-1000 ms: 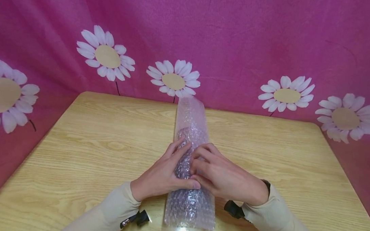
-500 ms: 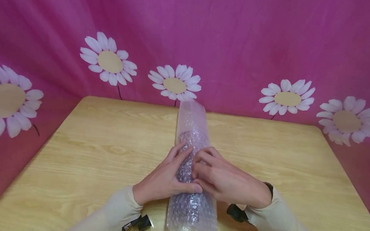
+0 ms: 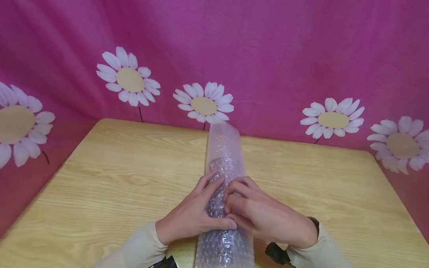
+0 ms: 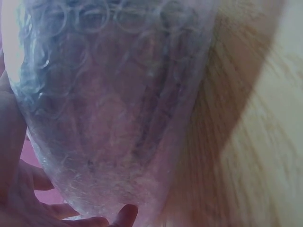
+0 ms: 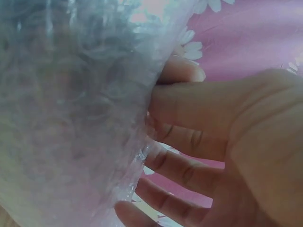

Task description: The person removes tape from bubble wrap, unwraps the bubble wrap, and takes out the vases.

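A long bundle in clear bubble wrap [image 3: 224, 246] lies lengthwise on the table, its flat, paler end [image 3: 224, 140] reaching toward the far edge. Something darker shows through the layers, its kind blurred by the bubbles. My left hand [image 3: 194, 212] rests on the bundle's left side with fingers spread and fairly straight, the thumb stretched across the top. On the right side, my right hand [image 3: 265, 214] has bent fingers and pinches at the wrap's surface; its thumb [image 5: 189, 106] meets the wrap beside the index finger. The two thumbs are close together.
The wood-grain table [image 3: 110, 185] extends on both sides of the bundle. A pink cloth [image 3: 267, 53] with big white daisies hangs around its back and sides. Black wrist cameras [image 3: 277, 253] sit under both light sleeves [image 3: 324, 254].
The whole scene sits lower in the head view as the camera tilts upward. Both hands keep nearly the same place and pose on the bubble wrap.
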Available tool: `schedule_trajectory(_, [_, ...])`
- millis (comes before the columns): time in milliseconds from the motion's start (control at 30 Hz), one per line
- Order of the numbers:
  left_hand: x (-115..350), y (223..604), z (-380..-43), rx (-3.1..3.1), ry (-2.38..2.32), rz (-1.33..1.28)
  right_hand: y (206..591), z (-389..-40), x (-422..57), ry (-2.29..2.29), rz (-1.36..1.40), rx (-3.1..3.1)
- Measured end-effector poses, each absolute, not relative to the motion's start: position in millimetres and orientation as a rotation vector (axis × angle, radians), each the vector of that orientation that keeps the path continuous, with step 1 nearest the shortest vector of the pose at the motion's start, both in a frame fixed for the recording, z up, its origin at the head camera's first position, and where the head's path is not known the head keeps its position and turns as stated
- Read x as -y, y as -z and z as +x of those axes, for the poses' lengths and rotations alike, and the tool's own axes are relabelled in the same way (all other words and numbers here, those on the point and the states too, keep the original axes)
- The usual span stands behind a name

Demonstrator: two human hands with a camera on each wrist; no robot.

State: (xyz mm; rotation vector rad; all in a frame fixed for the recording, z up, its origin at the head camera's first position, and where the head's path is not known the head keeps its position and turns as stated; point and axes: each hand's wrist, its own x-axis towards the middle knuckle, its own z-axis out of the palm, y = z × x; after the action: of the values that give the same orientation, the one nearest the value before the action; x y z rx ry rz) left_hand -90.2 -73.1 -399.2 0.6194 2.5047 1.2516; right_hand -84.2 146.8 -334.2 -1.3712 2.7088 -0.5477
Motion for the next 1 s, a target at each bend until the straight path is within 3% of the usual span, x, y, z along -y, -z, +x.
schedule_trajectory(1000, [74.4, 401.5, -90.1, -2.546, -1.243, 0.653, 336.1, -83.0, -142.1, 0.445, -1.459, -2.757])
